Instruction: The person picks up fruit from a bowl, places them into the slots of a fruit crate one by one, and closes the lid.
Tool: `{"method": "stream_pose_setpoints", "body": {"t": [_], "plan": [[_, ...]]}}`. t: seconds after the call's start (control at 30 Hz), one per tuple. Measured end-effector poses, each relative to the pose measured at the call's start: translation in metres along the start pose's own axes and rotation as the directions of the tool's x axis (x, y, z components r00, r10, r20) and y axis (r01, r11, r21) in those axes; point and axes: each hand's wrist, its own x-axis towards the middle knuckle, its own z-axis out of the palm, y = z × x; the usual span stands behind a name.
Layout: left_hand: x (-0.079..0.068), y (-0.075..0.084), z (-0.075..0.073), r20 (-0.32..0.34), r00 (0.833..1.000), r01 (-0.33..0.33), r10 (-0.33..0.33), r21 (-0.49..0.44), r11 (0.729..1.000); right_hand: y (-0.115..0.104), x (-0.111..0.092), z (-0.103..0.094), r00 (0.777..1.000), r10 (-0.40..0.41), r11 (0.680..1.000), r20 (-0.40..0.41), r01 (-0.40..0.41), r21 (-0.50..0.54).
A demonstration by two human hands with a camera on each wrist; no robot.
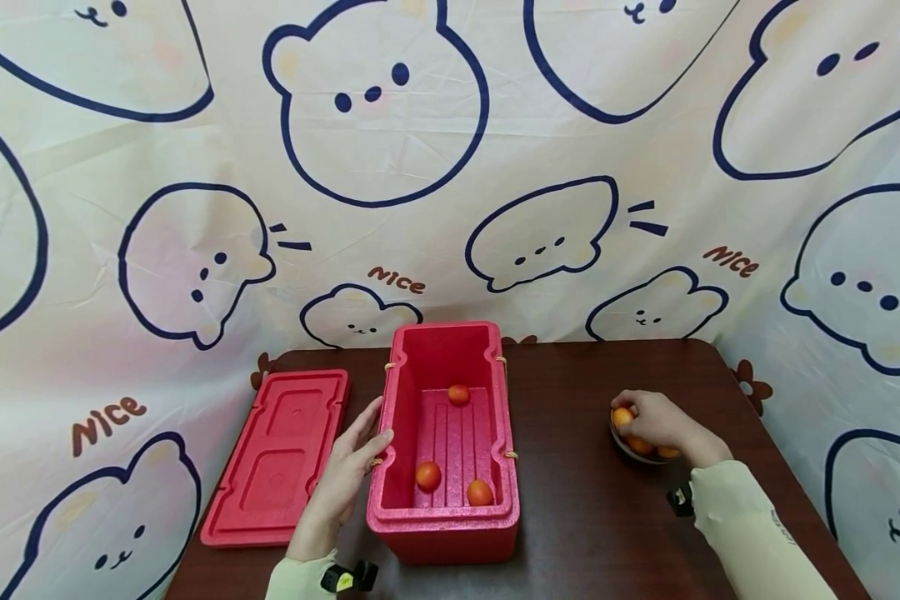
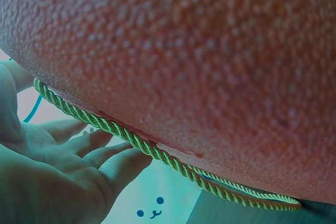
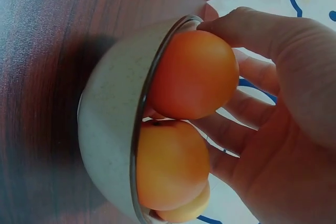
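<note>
In the head view, a red foam box [image 1: 442,529] stands with its top off, holding three orange-red tomatoes [image 1: 480,492] on its floor. My left hand [image 1: 348,462] rests against the box's left side, thumb at the rim. The left wrist view shows its fingers stretched out beside a twisted cord [image 2: 131,137] along the outer wall. At the right, my right hand [image 1: 663,421] reaches into a small bowl [image 3: 107,124] of tomatoes. In the right wrist view its thumb and fingers close around the upper tomato [image 3: 194,74], thumb by the bowl's rim; the fingertips are partly hidden.
A red lid [image 1: 285,458] lies flat on the dark wooden table [image 1: 570,500], left of the box. Behind and beside the table hangs a pale cloth [image 1: 555,150] printed with cartoon bears. More tomatoes [image 3: 173,163] sit in the bowl.
</note>
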Motion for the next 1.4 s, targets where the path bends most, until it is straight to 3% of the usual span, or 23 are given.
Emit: {"method": "stream_pose_setpoints", "body": {"t": [0.37,0.73,1.17,1.4], "plan": [[0.000,0.000,0.000,0.007,1.000,-0.012,0.012,0.002,1.000,-0.003,0.000,-0.006,1.000,0.023,0.999,0.000,-0.023,0.033],[0.001,0.000,0.000,0.011,1.000,-0.009,0.009,0.001,1.000,-0.002,-0.004,-0.014,1.000,-0.011,1.000,-0.026,0.011,0.004],[0.001,0.000,0.000,0.005,1.000,-0.003,0.003,0.008,1.000,-0.013,-0.007,-0.030,0.999,0.003,1.000,-0.049,-0.002,0.016],[0.001,0.000,0.000,0.006,1.000,-0.002,0.002,0.007,1.000,-0.018,-0.009,-0.036,0.996,-0.021,0.999,-0.085,0.018,-0.030]]}}
